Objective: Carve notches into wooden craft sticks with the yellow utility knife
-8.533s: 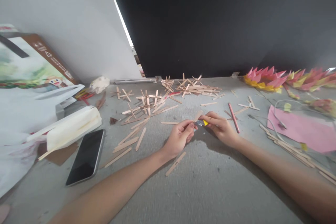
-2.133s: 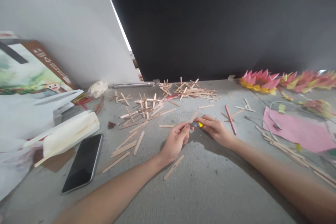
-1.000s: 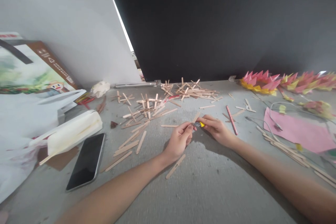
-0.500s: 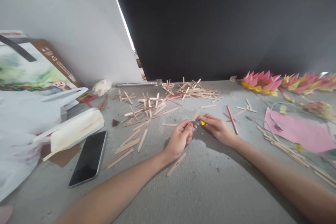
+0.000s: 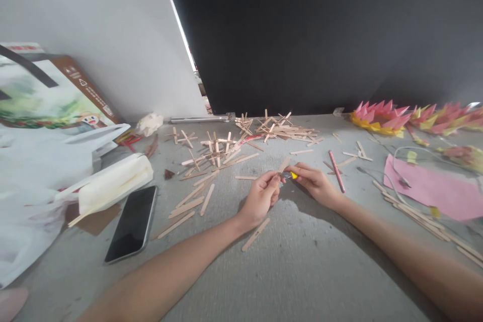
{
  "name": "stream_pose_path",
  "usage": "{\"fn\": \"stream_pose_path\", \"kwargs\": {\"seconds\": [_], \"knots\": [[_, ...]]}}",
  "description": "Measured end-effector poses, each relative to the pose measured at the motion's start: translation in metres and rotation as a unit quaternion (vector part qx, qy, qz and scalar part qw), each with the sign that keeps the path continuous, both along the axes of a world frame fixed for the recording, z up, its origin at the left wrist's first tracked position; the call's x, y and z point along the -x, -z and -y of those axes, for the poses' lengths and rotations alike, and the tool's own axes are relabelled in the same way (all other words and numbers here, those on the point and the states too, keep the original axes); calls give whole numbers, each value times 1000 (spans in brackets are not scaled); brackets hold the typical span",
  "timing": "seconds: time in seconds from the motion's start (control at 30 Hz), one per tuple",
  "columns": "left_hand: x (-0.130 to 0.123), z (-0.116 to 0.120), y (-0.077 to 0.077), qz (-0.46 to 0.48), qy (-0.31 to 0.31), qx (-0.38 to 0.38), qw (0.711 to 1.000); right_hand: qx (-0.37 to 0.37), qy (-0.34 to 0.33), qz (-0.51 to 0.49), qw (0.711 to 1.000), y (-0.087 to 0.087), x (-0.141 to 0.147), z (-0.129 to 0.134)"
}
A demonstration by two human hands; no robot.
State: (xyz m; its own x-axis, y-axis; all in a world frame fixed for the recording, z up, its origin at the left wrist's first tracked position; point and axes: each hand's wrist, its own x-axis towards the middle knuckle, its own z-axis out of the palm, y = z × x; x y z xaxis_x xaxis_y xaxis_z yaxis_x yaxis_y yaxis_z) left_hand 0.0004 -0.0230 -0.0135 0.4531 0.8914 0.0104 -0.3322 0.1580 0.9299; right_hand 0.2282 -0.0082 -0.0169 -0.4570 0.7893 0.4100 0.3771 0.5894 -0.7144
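My left hand [image 5: 260,198] is closed on a wooden craft stick [image 5: 284,164], whose far end sticks up past the fingers. Facing it, my right hand [image 5: 316,184] grips a small yellow utility knife [image 5: 293,175]. The knife's grey metal part meets the stick beside my left thumb; the fingers partly cover both. Below my left wrist lies another craft stick [image 5: 255,234] with a dark slot in its middle. One more loose stick [image 5: 246,177] lies just left of my left fingers. To the right of my right hand is a red pencil-like rod [image 5: 336,171].
Crossed and piled craft sticks [image 5: 294,132] spread along the back. A phone [image 5: 132,224], a white tray [image 5: 116,181] and a plastic bag [image 5: 33,176] lie left. Pink and yellow paper crowns [image 5: 381,119], pink paper [image 5: 430,188] and a cable [image 5: 396,161] are right.
The whole view has shifted slightly. Both hands keep their hold, and the knife's grey metal part shows a little more beside the left thumb.
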Motion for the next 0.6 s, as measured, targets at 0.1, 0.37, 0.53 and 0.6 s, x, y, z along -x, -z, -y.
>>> {"fn": "stream_pose_path", "kwargs": {"seconds": [0.1, 0.37, 0.53, 0.6], "knots": [[0, 0, 0, -8, 10, -8, 1000, -3, 1, -2, 1000, 0, 0, 1], [0, 1, -2, -5, -4, -2, 1000, -6, 8, 2, 1000, 2, 0, 1], [-1, 1, -4, -7, 5, -6, 1000, -1, 5, -2, 1000, 1, 0, 1], [-1, 1, -5, -4, -5, 0, 1000, -1, 5, 1, 1000, 0, 0, 1]]}}
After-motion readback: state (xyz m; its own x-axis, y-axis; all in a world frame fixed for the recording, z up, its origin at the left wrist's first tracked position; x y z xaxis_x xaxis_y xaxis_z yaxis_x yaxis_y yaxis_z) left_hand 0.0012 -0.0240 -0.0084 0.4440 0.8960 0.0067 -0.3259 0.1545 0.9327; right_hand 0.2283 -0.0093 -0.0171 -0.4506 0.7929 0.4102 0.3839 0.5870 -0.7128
